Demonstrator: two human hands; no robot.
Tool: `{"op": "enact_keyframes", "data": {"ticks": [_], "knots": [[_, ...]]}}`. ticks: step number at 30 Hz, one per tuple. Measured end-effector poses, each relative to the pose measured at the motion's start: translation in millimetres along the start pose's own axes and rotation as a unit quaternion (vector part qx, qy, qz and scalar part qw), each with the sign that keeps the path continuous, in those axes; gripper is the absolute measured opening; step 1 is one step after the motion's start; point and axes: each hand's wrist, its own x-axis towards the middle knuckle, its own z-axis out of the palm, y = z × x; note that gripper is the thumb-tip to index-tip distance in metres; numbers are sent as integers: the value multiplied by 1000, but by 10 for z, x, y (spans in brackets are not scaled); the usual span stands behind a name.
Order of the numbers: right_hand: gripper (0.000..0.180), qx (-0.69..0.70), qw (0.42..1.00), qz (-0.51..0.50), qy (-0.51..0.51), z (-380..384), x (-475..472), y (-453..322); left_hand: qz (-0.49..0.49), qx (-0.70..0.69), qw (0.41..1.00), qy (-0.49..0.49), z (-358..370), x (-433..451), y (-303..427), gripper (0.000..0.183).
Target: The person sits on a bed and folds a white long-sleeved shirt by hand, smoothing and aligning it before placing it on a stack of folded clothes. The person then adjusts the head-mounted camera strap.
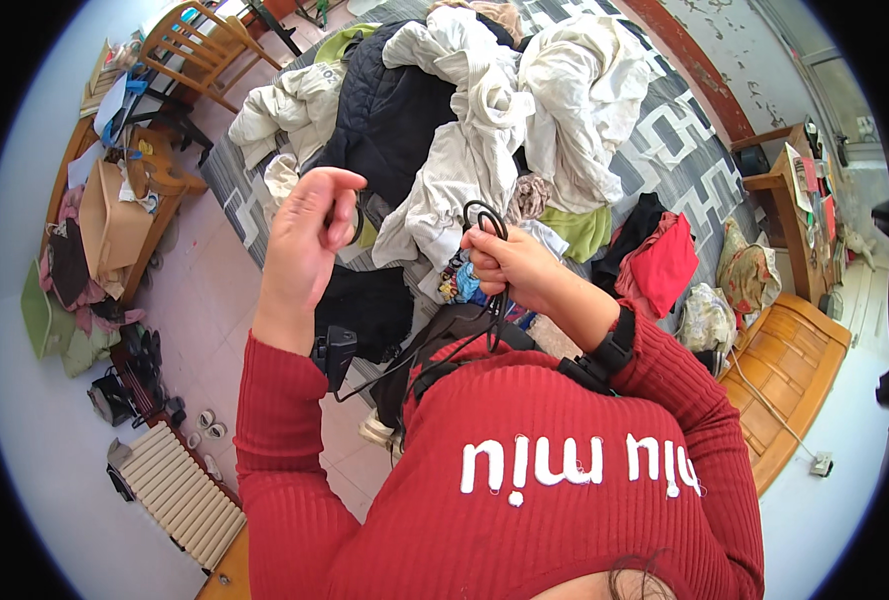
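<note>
Both my hands are raised before my chest, in front of a bed heaped with clothes. My left hand [313,221] has its fingers curled round part of a black cable [359,219]; the grip is partly hidden. My right hand [506,259] is closed on loops of black cable [485,212], with more cable hanging below it towards my waist. Black devices are strapped at both wrists. Beyond my hands lie a white ribbed garment [455,180], a dark quilted jacket [395,105] and a cream padded jacket [302,105].
Red clothing [665,262] and a green garment [583,229] lie on the patterned bedspread [658,150]. A wooden chair [196,49] stands at the upper left, near a cardboard box [114,217]. At right is a wooden headboard [789,375]. Shoes [208,424] rest on the tiled floor.
</note>
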Motion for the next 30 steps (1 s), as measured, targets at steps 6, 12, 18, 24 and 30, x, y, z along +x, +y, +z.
{"op": "enact_keyframes", "data": {"ticks": [6, 12, 18, 24, 30], "knots": [[17, -23, 999, -23, -29, 84, 10, 26, -65, -147, 987, -9, 1, 2, -500, 24], [12, -112, 993, -32, -20, 114, 9, 65, -145, -238, 959, -52, 203, -145, -881, 21], [30, 10, 998, -67, 1, 53, 64, 71, -251, -100, 962, -37, 85, -196, -758, 17], [19, -115, 992, -51, 22, 78, 48, 102, -286, 35, 909, -302, 46, -331, -652, 29], [18, -159, 982, -102, 9, 133, -4, 64, -139, -42, 972, -185, 94, -172, -711, 68]]}}
